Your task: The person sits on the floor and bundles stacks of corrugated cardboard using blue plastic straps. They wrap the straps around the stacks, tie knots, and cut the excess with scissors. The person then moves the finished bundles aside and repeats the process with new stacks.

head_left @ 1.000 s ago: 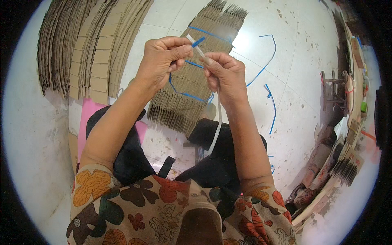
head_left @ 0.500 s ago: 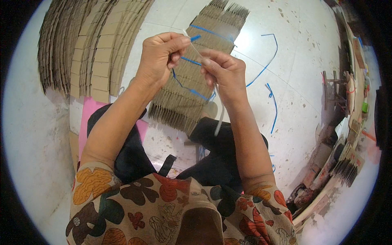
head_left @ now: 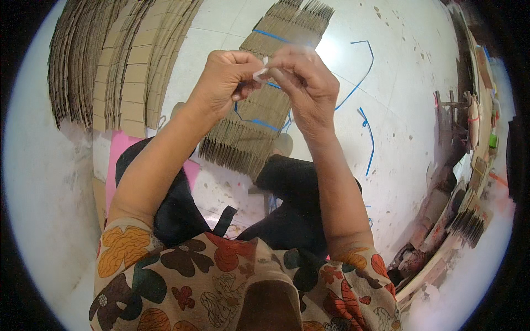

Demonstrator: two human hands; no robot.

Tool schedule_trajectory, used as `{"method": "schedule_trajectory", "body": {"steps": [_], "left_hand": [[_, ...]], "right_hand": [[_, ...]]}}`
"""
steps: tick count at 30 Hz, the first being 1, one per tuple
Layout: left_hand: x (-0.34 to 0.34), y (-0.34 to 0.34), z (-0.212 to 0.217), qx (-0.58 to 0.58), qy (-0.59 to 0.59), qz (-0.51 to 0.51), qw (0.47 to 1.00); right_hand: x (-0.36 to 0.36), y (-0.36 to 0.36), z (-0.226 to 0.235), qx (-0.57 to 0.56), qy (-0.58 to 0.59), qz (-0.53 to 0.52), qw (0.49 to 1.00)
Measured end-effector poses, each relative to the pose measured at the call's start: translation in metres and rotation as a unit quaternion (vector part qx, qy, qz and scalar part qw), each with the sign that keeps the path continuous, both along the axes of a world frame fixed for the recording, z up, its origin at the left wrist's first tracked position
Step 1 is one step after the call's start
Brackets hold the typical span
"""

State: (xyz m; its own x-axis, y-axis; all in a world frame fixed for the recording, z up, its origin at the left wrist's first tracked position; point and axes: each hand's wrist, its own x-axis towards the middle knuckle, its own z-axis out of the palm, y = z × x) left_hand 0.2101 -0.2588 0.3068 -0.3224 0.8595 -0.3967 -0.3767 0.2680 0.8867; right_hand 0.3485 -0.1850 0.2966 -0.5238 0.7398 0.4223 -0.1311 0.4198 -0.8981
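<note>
Both hands raised, fingertips meeting: left hand (head_left: 223, 83) and right hand (head_left: 306, 83) pinching small white strip (head_left: 260, 71) between them, above tied cardboard bundle (head_left: 265, 105) on floor; larger cardboard stack (head_left: 116, 60) left of bundle; blue strap (head_left: 367, 138) right of bundle.

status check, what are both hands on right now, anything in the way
Left hand and right hand raised, fingers pinching a white strap. Tied cardboard bundle on the floor below. Nothing between the hands.
</note>
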Motion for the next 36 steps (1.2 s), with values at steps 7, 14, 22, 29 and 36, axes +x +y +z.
{"method": "schedule_trajectory", "body": {"steps": [7,14,22,29,36], "left_hand": [[0.011,-0.001,0.0,0.051,-0.017,-0.033,0.998],[0.02,-0.004,0.007,0.053,-0.009,-0.016,0.998],[0.008,0.0,0.01,0.018,0.051,-0.148,0.987],[0.002,0.003,0.006,0.028,0.027,-0.038,0.999],[0.01,0.001,-0.001,0.047,0.221,-0.03,0.974]], "right_hand": [[0.001,-0.002,-0.013,-0.013,-0.039,-0.072,0.997],[0.003,0.0,-0.008,0.06,-0.073,-0.11,0.989],[0.015,0.011,-0.004,-0.238,-0.054,0.01,0.97],[0.023,0.021,0.002,-0.479,0.006,0.152,0.864],[0.013,0.019,-0.012,0.08,-0.131,-0.045,0.987]]}}
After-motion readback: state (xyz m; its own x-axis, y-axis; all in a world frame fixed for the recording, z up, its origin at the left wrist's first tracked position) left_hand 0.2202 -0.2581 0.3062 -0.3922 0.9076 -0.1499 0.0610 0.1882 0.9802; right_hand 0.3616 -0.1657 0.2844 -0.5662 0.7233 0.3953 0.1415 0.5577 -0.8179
